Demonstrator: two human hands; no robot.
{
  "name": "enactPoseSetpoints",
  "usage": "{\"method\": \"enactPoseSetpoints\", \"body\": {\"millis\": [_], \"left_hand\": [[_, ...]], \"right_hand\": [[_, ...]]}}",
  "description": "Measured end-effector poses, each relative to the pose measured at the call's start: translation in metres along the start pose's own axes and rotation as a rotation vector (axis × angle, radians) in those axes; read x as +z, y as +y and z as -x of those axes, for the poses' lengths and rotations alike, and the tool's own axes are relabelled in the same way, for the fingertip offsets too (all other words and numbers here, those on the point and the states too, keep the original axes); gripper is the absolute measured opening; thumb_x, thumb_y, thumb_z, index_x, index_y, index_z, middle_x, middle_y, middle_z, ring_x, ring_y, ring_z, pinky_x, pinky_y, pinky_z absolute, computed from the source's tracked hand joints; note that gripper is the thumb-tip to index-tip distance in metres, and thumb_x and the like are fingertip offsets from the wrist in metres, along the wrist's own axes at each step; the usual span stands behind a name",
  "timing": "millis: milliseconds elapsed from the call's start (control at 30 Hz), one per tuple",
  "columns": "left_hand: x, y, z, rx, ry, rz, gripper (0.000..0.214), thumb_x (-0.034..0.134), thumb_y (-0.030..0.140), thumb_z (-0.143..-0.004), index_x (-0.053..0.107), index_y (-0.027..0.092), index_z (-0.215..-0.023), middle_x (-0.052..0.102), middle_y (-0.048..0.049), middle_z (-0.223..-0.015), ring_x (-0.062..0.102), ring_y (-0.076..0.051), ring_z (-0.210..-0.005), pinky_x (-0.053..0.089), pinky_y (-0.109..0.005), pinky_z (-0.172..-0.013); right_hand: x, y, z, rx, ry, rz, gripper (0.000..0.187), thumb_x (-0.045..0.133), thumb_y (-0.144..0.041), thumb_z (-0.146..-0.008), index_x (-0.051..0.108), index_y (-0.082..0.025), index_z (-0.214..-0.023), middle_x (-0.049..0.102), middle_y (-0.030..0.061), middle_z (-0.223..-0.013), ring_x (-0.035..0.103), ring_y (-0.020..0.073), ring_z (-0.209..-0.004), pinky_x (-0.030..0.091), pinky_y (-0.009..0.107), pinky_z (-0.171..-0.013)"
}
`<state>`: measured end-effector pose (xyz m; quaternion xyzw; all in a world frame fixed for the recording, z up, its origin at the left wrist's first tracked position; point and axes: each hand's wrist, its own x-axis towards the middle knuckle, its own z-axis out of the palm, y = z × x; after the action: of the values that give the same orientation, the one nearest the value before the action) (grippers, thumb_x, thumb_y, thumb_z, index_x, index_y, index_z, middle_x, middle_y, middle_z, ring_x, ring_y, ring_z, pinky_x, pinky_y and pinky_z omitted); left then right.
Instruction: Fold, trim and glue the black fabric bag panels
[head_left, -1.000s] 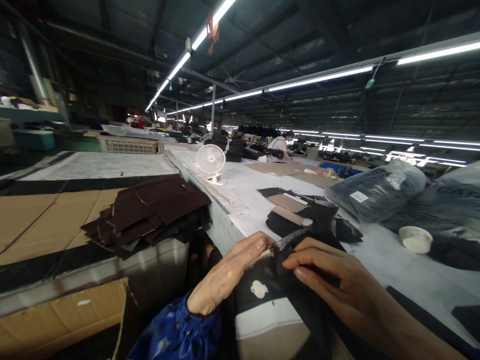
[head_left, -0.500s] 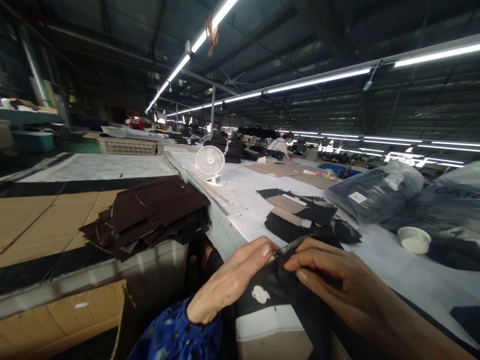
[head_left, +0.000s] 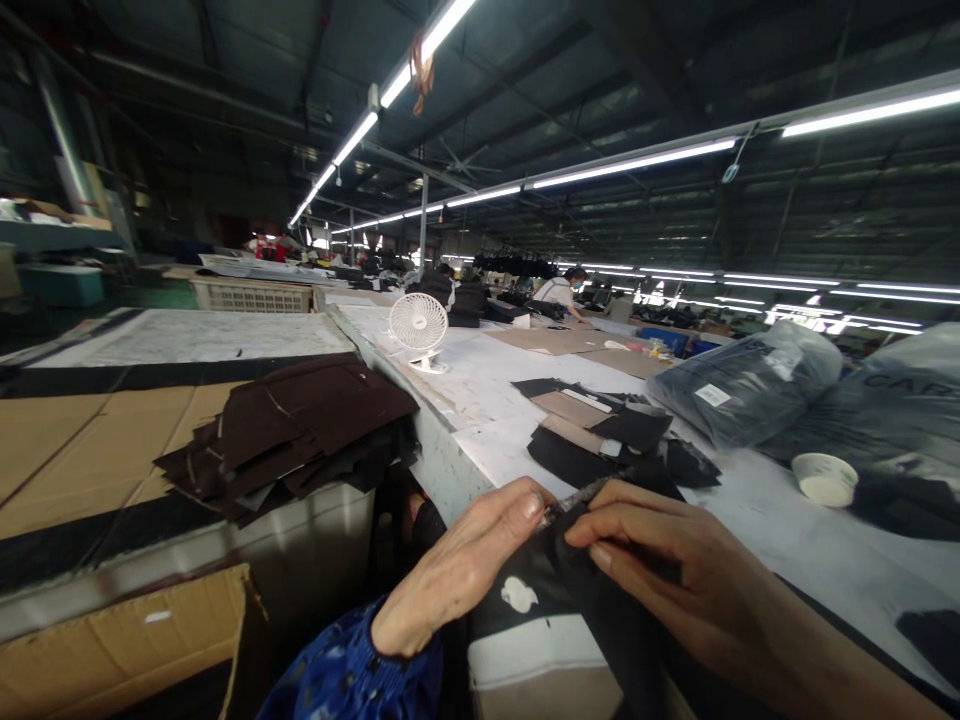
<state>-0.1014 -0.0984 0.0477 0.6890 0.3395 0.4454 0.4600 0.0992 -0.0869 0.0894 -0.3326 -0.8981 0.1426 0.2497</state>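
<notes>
A piece of black fabric [head_left: 551, 580] hangs between my hands at the table's near edge. Its lower part carries a white and beige panel [head_left: 544, 665], with a small white patch [head_left: 519, 594] above that. My left hand [head_left: 469, 560], in a blue patterned sleeve, pinches the fabric's top edge with thumb and fingers. Opposite it, my right hand [head_left: 667, 555] grips the same edge with bent fingers. Some grey fuzzy material shows along the edge between the hands. Just beyond lie black and beige fabric pieces [head_left: 577, 430] on the white table [head_left: 487, 370].
A small white fan [head_left: 418, 325] stands on the table. Bagged dark rolls [head_left: 750, 385] and a white bowl [head_left: 825, 480] are at right. Left of the table edge sit a pile of dark brown fabric [head_left: 300, 420] and a cardboard box [head_left: 127, 640]. A person [head_left: 556, 290] works farther back.
The whole view has shifted very slightly. Both hands keep their grip on the black fabric, with barely any movement.
</notes>
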Motion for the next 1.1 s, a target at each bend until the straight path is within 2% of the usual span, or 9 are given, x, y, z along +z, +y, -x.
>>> {"method": "enactPoseSetpoints", "body": {"millis": [200, 433, 600, 700, 767, 833, 900, 1000, 1100], "left_hand": [[0.008, -0.015, -0.004, -0.005, -0.055, 0.141, 0.033, 0.051, 0.049, -0.089, 0.051, 0.016, -0.090, 0.041, 0.0032, -0.069, 0.031, -0.010, -0.063, 0.024, -0.024, -0.056], [0.011, -0.025, -0.009, -0.021, -0.028, 0.142, 0.031, 0.051, 0.047, -0.090, 0.051, 0.016, -0.085, 0.029, 0.0070, -0.059, 0.022, -0.007, -0.053, 0.015, -0.024, -0.048], [0.011, -0.027, -0.009, -0.019, 0.015, 0.113, 0.031, 0.050, 0.046, -0.090, 0.051, 0.016, -0.083, 0.029, 0.0079, -0.055, 0.022, -0.006, -0.051, 0.015, -0.023, -0.047], [0.015, -0.024, -0.009, -0.008, 0.054, 0.071, 0.027, 0.049, 0.040, -0.091, 0.050, 0.016, -0.081, 0.032, 0.0071, -0.055, 0.025, -0.007, -0.051, 0.017, -0.023, -0.047], [0.020, -0.021, -0.008, 0.011, 0.070, 0.023, 0.023, 0.048, 0.035, -0.092, 0.050, 0.016, -0.080, 0.034, 0.0063, -0.056, 0.027, -0.007, -0.052, 0.019, -0.023, -0.048], [0.025, -0.018, -0.007, 0.025, 0.073, -0.048, 0.019, 0.047, 0.030, -0.091, 0.049, 0.017, -0.079, 0.036, 0.0058, -0.058, 0.028, -0.008, -0.053, 0.021, -0.023, -0.050], [0.030, -0.016, -0.006, 0.028, 0.082, -0.145, 0.016, 0.047, 0.027, -0.090, 0.051, 0.018, -0.079, 0.038, 0.0053, -0.059, 0.029, -0.008, -0.055, 0.023, -0.022, -0.051], [0.036, -0.016, -0.005, 0.024, 0.092, -0.269, 0.015, 0.048, 0.028, -0.090, 0.054, 0.018, -0.081, 0.042, 0.0046, -0.062, 0.031, -0.009, -0.057, 0.024, -0.022, -0.053], [0.036, -0.016, -0.005, 0.010, 0.070, -0.279, 0.020, 0.047, 0.033, -0.091, 0.054, 0.018, -0.079, 0.037, 0.0054, -0.057, 0.028, -0.009, -0.054, 0.022, -0.023, -0.051]], "right_hand": [[0.002, 0.002, 0.001, 0.014, -0.002, 0.009, 0.022, 0.048, -0.017, -0.089, 0.070, -0.019, -0.089, 0.064, 0.0046, -0.085, 0.061, 0.0128, -0.069, 0.046, 0.022, -0.057], [-0.004, 0.001, -0.001, 0.073, -0.081, -0.037, 0.020, 0.051, -0.017, -0.087, 0.070, -0.019, -0.091, 0.066, 0.0036, -0.087, 0.063, 0.0129, -0.073, 0.049, 0.021, -0.062], [-0.017, 0.001, 0.001, 0.149, -0.165, -0.049, 0.017, 0.052, -0.023, -0.090, 0.068, -0.021, -0.094, 0.068, -0.0001, -0.080, 0.059, 0.0084, -0.054, 0.045, 0.018, -0.048], [-0.022, 0.002, 0.002, 0.026, 0.039, 0.166, 0.013, 0.056, -0.023, -0.086, 0.068, -0.021, -0.081, 0.067, 0.0007, -0.073, 0.062, 0.0126, -0.062, 0.047, 0.022, -0.055], [-0.021, 0.003, 0.003, -0.113, 0.215, 0.321, 0.010, 0.059, -0.021, -0.084, 0.069, -0.022, -0.087, 0.069, 0.0041, -0.085, 0.063, 0.0182, -0.081, 0.051, 0.029, -0.071], [-0.019, 0.004, 0.002, -0.222, 0.285, 0.414, 0.017, 0.060, -0.020, -0.083, 0.068, -0.022, -0.099, 0.069, 0.0065, -0.099, 0.059, 0.0229, -0.101, 0.047, 0.037, -0.088], [-0.016, 0.005, 0.002, -0.265, 0.251, 0.448, 0.019, 0.060, -0.020, -0.085, 0.068, -0.023, -0.102, 0.070, 0.0062, -0.101, 0.055, 0.0241, -0.108, 0.043, 0.041, -0.094], [-0.016, 0.007, -0.001, -0.228, 0.146, 0.425, 0.014, 0.061, -0.020, -0.085, 0.071, -0.025, -0.093, 0.070, 0.0044, -0.086, 0.059, 0.0220, -0.095, 0.044, 0.039, -0.086], [-0.022, 0.011, -0.004, -0.166, 0.057, 0.346, 0.009, 0.065, -0.022, -0.083, 0.073, -0.024, -0.086, 0.068, 0.0017, -0.075, 0.059, 0.0188, -0.083, 0.043, 0.037, -0.084]]}}
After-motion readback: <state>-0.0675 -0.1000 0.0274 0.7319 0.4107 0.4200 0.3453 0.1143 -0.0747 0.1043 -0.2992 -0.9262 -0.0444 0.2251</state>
